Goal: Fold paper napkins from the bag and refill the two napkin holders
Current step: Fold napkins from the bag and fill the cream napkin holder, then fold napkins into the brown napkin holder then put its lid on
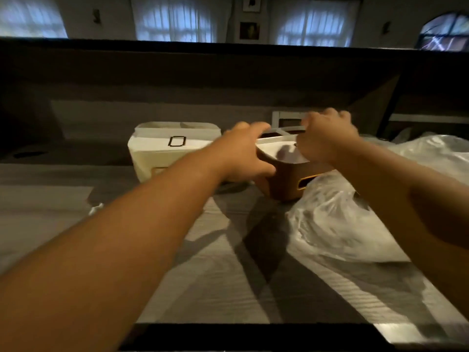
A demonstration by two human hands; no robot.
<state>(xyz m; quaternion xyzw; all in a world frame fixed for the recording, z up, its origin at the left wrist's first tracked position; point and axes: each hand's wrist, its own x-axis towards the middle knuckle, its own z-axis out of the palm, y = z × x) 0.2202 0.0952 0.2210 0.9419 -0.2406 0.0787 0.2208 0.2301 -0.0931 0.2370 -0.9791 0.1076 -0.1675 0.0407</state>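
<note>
Grey wood-grain fills most of what I see: the table (228,280) runs from the near edge up to a dark partition (177,80), with curtained windows (175,19) blurred above it. On the right of the table lies the crumpled clear plastic bag (337,224), white napkin paper showing through it, its far edge just beside the brown holder. Left of centre stands the white napkin holder (162,153), a boxy container with a small dark rectangular mark on its top and a slot low on its front; it looks filled with white paper, though the blur keeps me from being sure. Touching or just right of it sits the brown napkin holder (291,181), rounded at the corners, with a slot in its front wall and white napkins (272,151) lying across its open top. My left hand (243,153) reaches in and grips the near left rim of the brown holder, thumb curled round the front wall and fingers over the top edge. My right hand (324,138) hovers over the holder's right side with its fingers curled, seemingly pinching the napkins' far edge, though motion blur leaves me unable to tell for certain.
</note>
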